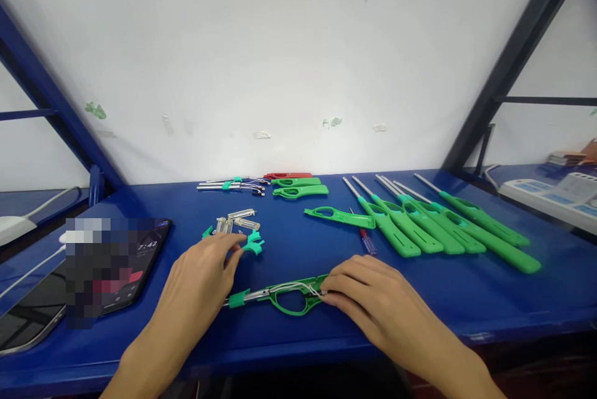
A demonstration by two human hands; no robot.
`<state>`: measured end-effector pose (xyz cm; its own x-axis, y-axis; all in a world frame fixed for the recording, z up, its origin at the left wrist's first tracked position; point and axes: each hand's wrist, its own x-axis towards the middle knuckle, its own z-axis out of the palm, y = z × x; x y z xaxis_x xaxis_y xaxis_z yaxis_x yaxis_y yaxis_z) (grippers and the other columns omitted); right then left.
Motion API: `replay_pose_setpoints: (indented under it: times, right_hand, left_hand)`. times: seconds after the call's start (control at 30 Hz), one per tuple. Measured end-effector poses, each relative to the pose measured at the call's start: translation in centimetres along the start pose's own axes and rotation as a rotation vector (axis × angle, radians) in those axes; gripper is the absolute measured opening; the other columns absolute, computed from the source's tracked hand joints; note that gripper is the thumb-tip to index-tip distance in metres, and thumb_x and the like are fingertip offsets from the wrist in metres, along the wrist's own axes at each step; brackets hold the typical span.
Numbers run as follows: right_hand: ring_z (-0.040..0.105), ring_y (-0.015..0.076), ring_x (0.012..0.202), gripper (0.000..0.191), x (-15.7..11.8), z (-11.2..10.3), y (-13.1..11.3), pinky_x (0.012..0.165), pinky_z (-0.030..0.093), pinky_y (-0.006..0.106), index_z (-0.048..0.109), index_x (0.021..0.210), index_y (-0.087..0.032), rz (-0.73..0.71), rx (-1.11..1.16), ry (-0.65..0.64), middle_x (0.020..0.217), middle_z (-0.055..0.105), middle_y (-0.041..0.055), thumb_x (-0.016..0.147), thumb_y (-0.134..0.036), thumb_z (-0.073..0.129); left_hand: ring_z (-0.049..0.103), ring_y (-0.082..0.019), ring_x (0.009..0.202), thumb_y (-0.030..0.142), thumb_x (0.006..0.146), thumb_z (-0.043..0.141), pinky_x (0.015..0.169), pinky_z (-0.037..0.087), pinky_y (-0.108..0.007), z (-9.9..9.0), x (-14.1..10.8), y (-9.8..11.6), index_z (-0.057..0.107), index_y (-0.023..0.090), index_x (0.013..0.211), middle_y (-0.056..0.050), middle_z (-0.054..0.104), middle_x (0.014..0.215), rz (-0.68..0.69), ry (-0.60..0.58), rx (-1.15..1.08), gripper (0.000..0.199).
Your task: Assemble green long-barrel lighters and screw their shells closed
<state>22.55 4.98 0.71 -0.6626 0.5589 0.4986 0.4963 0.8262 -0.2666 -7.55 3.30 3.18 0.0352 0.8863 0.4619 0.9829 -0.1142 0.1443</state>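
Note:
An opened green gas lighter handle half lies near the table's front, with white wires and a metal rod with a teal collar fitted in it. My right hand is closed on its right end, fingertips at the wires. My left hand is over the small teal plastic pieces, with thumb and fingers bent together. Whatever is between those fingertips is hidden. Several clear fuel tanks lie just beyond the left hand.
Several assembled green lighters lie at the right. Near them are a loose handle half and a screwdriver. Rod assemblies, green shells and a red shell lie at the back. Phones rest at the left.

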Motion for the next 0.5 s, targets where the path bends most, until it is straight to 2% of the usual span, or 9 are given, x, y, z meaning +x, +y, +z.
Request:
replay_pose_setpoints:
  times: [0.1, 0.17, 0.23, 0.37, 0.5]
  right_hand:
    - [0.068, 0.0209, 0.091, 0.026, 0.0, 0.0, 0.0, 0.086, 0.051, 0.038, 0.072, 0.108, -0.022, -0.008, 0.017, -0.013, 0.102, 0.077, 0.002, 0.115, -0.03, 0.047]
    - [0.068, 0.0209, 0.092, 0.023, 0.0, -0.1, -0.1, 0.087, 0.05, 0.039, 0.071, 0.108, -0.022, -0.004, 0.027, -0.028, 0.102, 0.077, 0.0013, 0.114, -0.028, 0.049]
    - [0.067, 0.021, 0.092, 0.02, 0.0, -0.1, -0.1, 0.087, 0.049, 0.039, 0.071, 0.109, -0.023, 0.004, 0.032, -0.039, 0.103, 0.076, 0.0009, 0.113, -0.027, 0.052]
    - [0.066, 0.0213, 0.09, 0.018, 0.0, -0.1, -0.2, 0.085, 0.05, 0.038, 0.071, 0.109, -0.024, 0.013, 0.033, -0.031, 0.101, 0.075, 0.0011, 0.112, -0.027, 0.054]
    - [0.066, 0.0215, 0.091, 0.018, 0.0, -0.1, -0.2, 0.086, 0.05, 0.039, 0.071, 0.108, -0.024, 0.019, 0.029, -0.032, 0.101, 0.075, 0.0015, 0.112, -0.027, 0.054]
  left_hand:
    - [0.078, -0.026, 0.078, 0.033, 0.101, 0.052, 0.066, 0.059, -0.033, -1.4, -1.0, 0.4, 0.08, 0.025, 0.107, -0.005, 0.082, 0.099, 0.101, 0.085, -0.102, 0.03]
    - [0.076, -0.02, 0.07, 0.034, 0.103, 0.053, 0.06, 0.058, -0.027, -2.2, -1.8, 1.1, 0.08, 0.029, 0.102, -0.001, 0.081, 0.092, 0.187, 0.083, -0.217, 0.027]
    - [0.075, -0.016, 0.07, 0.032, 0.105, 0.053, 0.062, 0.058, -0.022, -2.6, -2.6, 1.9, 0.079, 0.03, 0.101, 0.002, 0.079, 0.091, 0.224, 0.054, -0.295, 0.026]
    - [0.076, -0.013, 0.075, 0.028, 0.108, 0.051, 0.067, 0.059, -0.019, -2.0, -3.6, 3.1, 0.079, 0.032, 0.105, 0.003, 0.075, 0.094, 0.243, -0.061, -0.333, 0.028]
    - [0.075, -0.013, 0.079, 0.024, 0.108, 0.049, 0.07, 0.059, -0.02, -0.7, -4.2, 3.4, 0.076, 0.034, 0.114, 0.003, 0.073, 0.098, 0.272, -0.166, -0.318, 0.029]
